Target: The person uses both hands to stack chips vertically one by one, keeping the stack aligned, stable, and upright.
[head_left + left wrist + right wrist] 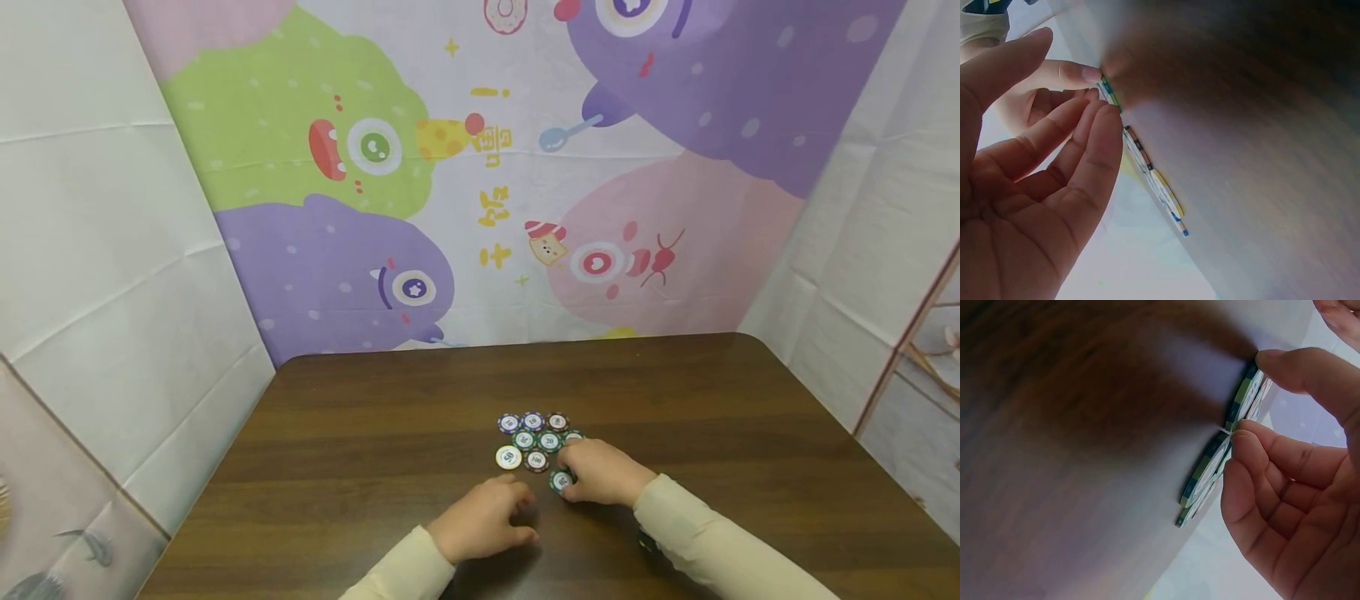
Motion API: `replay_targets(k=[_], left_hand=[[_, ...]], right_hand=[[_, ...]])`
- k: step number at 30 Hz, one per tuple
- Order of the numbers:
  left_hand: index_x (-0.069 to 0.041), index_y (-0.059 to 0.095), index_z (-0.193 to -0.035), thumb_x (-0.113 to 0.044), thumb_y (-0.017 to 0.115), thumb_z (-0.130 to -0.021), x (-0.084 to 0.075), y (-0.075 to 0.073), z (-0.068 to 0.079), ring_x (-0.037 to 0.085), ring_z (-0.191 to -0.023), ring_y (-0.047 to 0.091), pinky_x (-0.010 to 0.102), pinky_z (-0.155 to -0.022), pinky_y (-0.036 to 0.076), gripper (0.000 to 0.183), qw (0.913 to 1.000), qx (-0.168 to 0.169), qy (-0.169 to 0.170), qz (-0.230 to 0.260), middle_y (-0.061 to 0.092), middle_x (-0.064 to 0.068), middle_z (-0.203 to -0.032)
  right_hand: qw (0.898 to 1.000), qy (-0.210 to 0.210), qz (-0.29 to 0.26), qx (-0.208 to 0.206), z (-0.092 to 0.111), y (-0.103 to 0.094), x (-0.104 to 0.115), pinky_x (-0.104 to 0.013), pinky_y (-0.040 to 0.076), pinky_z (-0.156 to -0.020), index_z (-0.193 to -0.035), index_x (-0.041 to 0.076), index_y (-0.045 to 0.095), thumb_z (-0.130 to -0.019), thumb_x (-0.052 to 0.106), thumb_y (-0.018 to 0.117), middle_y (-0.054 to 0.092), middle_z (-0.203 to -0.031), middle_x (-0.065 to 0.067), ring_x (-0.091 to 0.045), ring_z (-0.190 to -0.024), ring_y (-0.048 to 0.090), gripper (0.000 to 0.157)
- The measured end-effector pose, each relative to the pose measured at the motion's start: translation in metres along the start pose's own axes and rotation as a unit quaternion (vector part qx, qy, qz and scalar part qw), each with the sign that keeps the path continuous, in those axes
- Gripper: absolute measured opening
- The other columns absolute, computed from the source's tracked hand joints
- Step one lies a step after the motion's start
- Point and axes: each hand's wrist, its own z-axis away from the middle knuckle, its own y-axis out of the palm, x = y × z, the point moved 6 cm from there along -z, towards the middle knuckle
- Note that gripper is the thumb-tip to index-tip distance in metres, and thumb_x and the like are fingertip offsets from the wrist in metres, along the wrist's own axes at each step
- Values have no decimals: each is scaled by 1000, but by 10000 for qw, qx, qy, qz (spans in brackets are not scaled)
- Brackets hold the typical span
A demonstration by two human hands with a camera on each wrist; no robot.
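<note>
My right hand [603, 473] holds a green poker chip [559, 482] at the near side of a group of chips, thumb and index finger at opposite edges. In the right wrist view that green chip [1246, 390] stays flat on the table, and another green-edged chip [1205, 472] lies by my fingertips. My left hand [486, 518] hovers low over the table with fingers loosely bent and nothing in them. Nearest to it lie a yellow-edged chip marked 50 [508, 457] and a dark chip marked 100 [536, 461].
Behind these sit green chips [550, 442] and, farther back, two blue chips [532, 421] beside a dark one [557, 422]. All rest on a brown wooden table [360, 442]. A cartoon-printed cloth [495, 300] hangs behind the far edge.
</note>
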Motion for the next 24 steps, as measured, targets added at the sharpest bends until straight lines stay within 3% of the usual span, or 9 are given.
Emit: replay_targets(k=[16,24], left_hand=[[-9,68,-109,-32,81,-77,3,-1,-2,9,-91,63,23,-79,52,41,9997,-203,-118,34,68,1,-103],[-8,67,-110,-29,81,-77,6,0,-2,11,-91,64,24,-78,52,41,9991,-339,-253,94,68,3,-104]], right_hand=[[9996,-235,-144,16,4,-2,13,-23,36,-52,-72,13,58,-69,20,75,48,-66,10,-5,-58,38,18],[9986,-489,-191,62,5,1,24,-21,32,-51,-70,14,58,-71,21,75,44,-66,12,-2,-57,35,19]])
